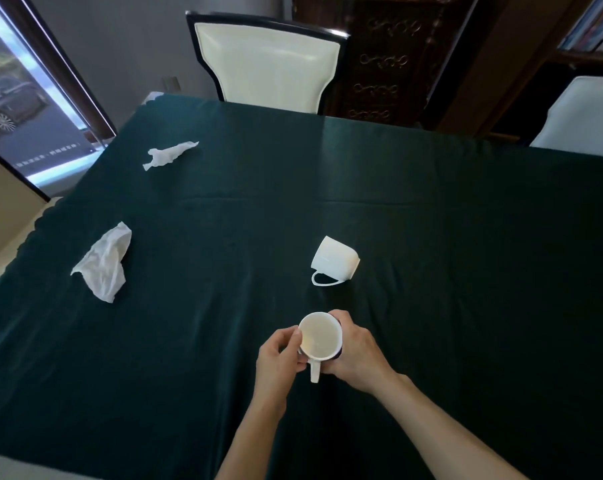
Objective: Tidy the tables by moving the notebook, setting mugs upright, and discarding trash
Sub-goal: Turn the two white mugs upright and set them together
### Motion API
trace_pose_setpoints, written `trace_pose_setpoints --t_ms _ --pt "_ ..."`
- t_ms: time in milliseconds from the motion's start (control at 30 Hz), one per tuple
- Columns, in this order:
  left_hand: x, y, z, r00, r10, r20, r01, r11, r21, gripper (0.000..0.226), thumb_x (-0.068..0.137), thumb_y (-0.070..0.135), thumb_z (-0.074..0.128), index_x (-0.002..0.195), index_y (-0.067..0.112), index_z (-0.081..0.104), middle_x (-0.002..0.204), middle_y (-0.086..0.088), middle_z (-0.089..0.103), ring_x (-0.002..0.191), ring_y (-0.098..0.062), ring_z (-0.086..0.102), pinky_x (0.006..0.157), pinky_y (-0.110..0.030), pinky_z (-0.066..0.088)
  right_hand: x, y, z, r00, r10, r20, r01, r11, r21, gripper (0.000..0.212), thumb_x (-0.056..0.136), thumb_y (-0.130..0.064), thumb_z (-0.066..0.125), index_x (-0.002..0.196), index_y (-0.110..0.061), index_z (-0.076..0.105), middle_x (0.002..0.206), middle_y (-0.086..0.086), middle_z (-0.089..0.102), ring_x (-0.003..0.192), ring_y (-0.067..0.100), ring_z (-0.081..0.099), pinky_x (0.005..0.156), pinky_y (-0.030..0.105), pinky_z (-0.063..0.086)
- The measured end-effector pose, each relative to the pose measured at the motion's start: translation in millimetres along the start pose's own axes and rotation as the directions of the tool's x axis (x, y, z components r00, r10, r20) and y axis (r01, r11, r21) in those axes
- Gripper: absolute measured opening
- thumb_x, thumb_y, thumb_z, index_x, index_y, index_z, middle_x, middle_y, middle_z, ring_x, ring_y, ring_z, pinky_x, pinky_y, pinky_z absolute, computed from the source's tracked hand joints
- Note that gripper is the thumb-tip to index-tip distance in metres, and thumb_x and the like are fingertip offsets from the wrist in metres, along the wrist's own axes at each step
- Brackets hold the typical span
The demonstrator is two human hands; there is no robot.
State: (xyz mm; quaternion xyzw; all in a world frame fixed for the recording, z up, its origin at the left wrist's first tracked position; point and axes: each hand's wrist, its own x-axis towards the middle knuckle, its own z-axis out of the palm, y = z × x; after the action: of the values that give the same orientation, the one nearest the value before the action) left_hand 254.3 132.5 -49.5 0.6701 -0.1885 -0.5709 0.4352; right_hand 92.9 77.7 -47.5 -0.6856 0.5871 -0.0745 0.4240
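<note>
A white mug (320,337) stands upright on the dark green tablecloth (224,341), its handle pointing toward me. My left hand (280,355) grips its left side and my right hand (357,351) wraps its right side. Beyond it, a second white mug (334,259) lies on its side with its handle resting on the cloth. A crumpled white tissue (104,263) lies at the left of the table. A smaller twisted tissue (170,154) lies farther back on the left. No notebook is in view.
A cream chair with a dark frame (265,60) stands at the table's far edge. Another pale chair (584,112) is at the far right. A dark carved cabinet (383,64) stands behind. A window (19,98) is at the left.
</note>
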Motion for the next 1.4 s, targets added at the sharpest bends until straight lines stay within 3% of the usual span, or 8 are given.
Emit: trace_pose_setpoints --t_ms 500,667,833,967,1033,1167,1267,1400 --pt "-5 -11 -15 0.998 -0.05 -0.032 0.053 0.993 0.105 0.014 0.105 0.018 0.064 0.107 0.016 0.078 0.102 -0.011 0.081 0.077 -0.018 0.072 0.073 -0.031 0.061 -14 -5 17 0.999 0.018 0.045 -0.015 0.998 -0.064 0.084 0.069 -0.034 0.09 0.136 -0.023 0.041 0.133 0.002 0.055 0.112 0.024 0.06 0.089 0.038 0.055" --pt "9 -11 -15 0.995 -0.077 -0.057 0.086 0.983 0.163 0.021 0.107 0.03 0.059 0.104 0.016 0.075 0.102 -0.006 0.082 0.082 -0.018 0.074 0.07 -0.029 0.056 -8 -1 6 0.979 0.076 0.191 -0.055 0.992 -0.117 0.099 0.079 -0.004 0.074 0.161 -0.025 0.022 0.147 0.007 0.047 0.134 0.028 0.05 0.11 0.039 0.046" --pt "40 7 -6 0.998 -0.043 -0.044 0.052 0.973 0.225 0.027 0.107 0.035 0.059 0.101 0.014 0.075 0.1 -0.005 0.078 0.097 -0.035 0.076 0.092 -0.051 0.062 10 3 -19 0.968 0.134 0.211 -0.085 0.971 -0.224 0.064 0.086 0.005 0.055 0.146 -0.018 0.055 0.14 0.008 0.063 0.131 0.028 0.058 0.107 0.035 0.05" --pt "70 37 10 1.0 0.017 0.019 -0.022 0.962 0.273 0.033 0.108 0.046 0.052 0.101 0.022 0.073 0.11 0.0 0.075 0.084 -0.018 0.069 0.077 -0.033 0.058 36 -1 -40 0.997 0.08 0.014 -0.074 0.961 -0.266 0.04 0.096 -0.011 0.057 0.135 -0.014 0.065 0.126 0.01 0.072 0.12 0.03 0.065 0.099 0.034 0.051" --pt "87 55 21 0.999 0.019 0.039 -0.03 0.96 0.279 0.035 0.109 0.049 0.048 0.101 0.025 0.072 0.107 0.002 0.073 0.086 -0.018 0.068 0.075 -0.031 0.055 54 -6 -50 0.994 0.033 -0.108 -0.058 0.97 -0.237 0.035 0.095 -0.016 0.063 0.129 -0.012 0.068 0.119 0.012 0.073 0.113 0.033 0.066 0.095 0.036 0.05" --pt "118 84 39 0.999 0.008 0.051 -0.021 0.967 0.255 0.032 0.108 0.054 0.045 0.096 0.034 0.066 0.102 0.009 0.068 0.09 -0.017 0.067 0.079 -0.033 0.057 89 -14 -61 0.959 -0.062 -0.278 0.0 0.977 -0.215 0.053 0.088 -0.008 0.071 0.14 -0.006 0.059 0.136 0.016 0.061 0.124 0.037 0.054 0.107 0.04 0.044" --pt "137 94 53 0.998 -0.019 0.062 0.003 0.967 0.256 0.031 0.107 0.057 0.043 0.092 0.038 0.062 0.092 0.011 0.062 0.087 -0.014 0.063 0.08 -0.034 0.056 114 -19 -63 0.962 -0.078 -0.262 0.0 0.959 -0.284 0.074 0.085 -0.015 0.077 0.152 -0.009 0.046 0.148 0.015 0.05 0.138 0.037 0.043 0.112 0.048 0.043" --pt "161 100 65 0.99 -0.117 0.081 0.093 0.963 0.254 0.034 0.109 0.055 0.041 0.089 0.032 0.057 0.093 0.006 0.06 0.093 -0.019 0.061 0.084 -0.038 0.055 148 -26 -58 0.984 -0.013 -0.18 -0.056 0.925 -0.375 0.093 0.082 -0.026 0.081 0.16 -0.014 0.03 0.153 0.013 0.044 0.14 0.035 0.042 0.109 0.048 0.044"
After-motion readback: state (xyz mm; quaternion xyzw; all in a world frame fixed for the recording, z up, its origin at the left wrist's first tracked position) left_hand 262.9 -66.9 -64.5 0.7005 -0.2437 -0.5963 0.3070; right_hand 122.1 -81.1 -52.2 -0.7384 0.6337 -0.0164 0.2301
